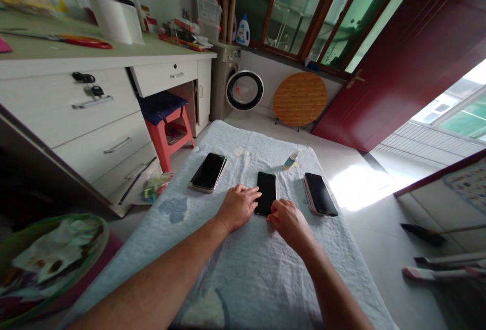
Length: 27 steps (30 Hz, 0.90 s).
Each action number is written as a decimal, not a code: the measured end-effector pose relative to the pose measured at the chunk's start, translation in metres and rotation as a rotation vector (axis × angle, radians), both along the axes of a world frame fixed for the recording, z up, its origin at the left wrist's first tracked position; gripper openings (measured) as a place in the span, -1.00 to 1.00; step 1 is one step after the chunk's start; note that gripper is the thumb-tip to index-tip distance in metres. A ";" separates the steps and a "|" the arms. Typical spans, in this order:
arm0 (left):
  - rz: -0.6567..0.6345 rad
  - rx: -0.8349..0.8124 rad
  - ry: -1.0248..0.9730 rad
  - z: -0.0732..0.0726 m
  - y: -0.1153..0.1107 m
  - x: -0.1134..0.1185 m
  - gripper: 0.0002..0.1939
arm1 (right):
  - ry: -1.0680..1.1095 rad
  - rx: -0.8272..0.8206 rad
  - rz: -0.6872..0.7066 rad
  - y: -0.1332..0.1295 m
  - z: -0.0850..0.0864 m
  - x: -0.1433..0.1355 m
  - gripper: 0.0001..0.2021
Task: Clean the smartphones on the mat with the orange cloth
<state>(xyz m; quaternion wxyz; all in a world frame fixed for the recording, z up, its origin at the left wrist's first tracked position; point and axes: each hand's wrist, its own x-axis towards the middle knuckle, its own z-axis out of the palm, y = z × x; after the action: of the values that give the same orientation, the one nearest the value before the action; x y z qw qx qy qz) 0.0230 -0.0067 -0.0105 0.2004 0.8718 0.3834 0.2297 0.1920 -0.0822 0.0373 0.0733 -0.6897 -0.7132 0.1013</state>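
A black smartphone lies face up in the middle of the cloth-covered table. My left hand rests at its left side, fingers stretched out and their tips on the phone's edge. At the lower right corner of the phone, my right hand is closed around a small orange thing; most of it is hidden by the fingers. Left of my hands lies a stack of phones with a dark screen on top. Another phone stack sits to the right. A small spray bottle stands behind them.
A white desk with drawers runs along the left, a red stool beside it. A full basket stands at the lower left. Beyond the table are an open washing machine door and a round wooden board.
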 end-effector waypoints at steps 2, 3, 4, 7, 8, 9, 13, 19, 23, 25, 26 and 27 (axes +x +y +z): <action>0.001 0.001 0.006 0.000 0.000 0.000 -0.62 | -0.011 -0.015 -0.006 -0.001 0.001 0.005 -0.99; 0.001 0.002 0.010 0.000 0.000 0.000 -0.62 | -0.019 -0.024 -0.009 -0.002 0.001 0.006 -0.98; 0.002 0.004 0.015 0.000 0.000 0.000 -0.62 | -0.027 -0.032 -0.011 -0.002 0.002 0.007 -0.98; 0.004 0.009 0.025 -0.001 0.000 0.000 -0.62 | -0.055 -0.052 -0.001 0.000 0.003 0.006 -0.96; 0.003 0.010 0.025 0.000 0.000 0.000 -0.62 | -0.065 -0.061 0.006 0.000 0.004 0.006 -0.96; 0.002 0.010 0.025 0.000 0.000 0.000 -0.62 | -0.071 -0.070 0.015 0.001 0.005 0.005 -0.95; 0.000 0.001 0.016 0.001 -0.001 0.000 -0.63 | -0.077 -0.096 0.037 0.003 0.008 0.007 -0.94; -0.006 -0.014 -0.012 0.001 -0.001 -0.001 -0.61 | 0.008 -0.063 0.009 0.000 0.009 0.015 -0.93; 0.002 -0.044 -0.046 0.005 -0.002 -0.003 -0.61 | 0.199 0.003 -0.021 0.003 0.010 0.005 -0.84; 0.001 -0.059 -0.121 0.009 -0.002 -0.005 -0.63 | 0.307 0.057 -0.052 0.005 0.009 -0.003 -0.74; -0.006 -0.064 -0.177 0.012 -0.002 -0.006 -0.64 | 0.350 0.092 -0.071 0.007 0.008 -0.006 -0.72; -0.017 -0.070 -0.238 0.014 -0.002 -0.007 -0.66 | 0.385 0.131 -0.088 0.009 0.006 -0.010 -0.74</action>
<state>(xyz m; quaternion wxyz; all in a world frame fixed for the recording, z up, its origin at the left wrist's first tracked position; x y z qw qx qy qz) 0.0155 -0.0088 0.0035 0.2766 0.8340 0.3574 0.3164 0.1819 -0.0737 0.0436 0.2570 -0.6818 -0.6604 0.1814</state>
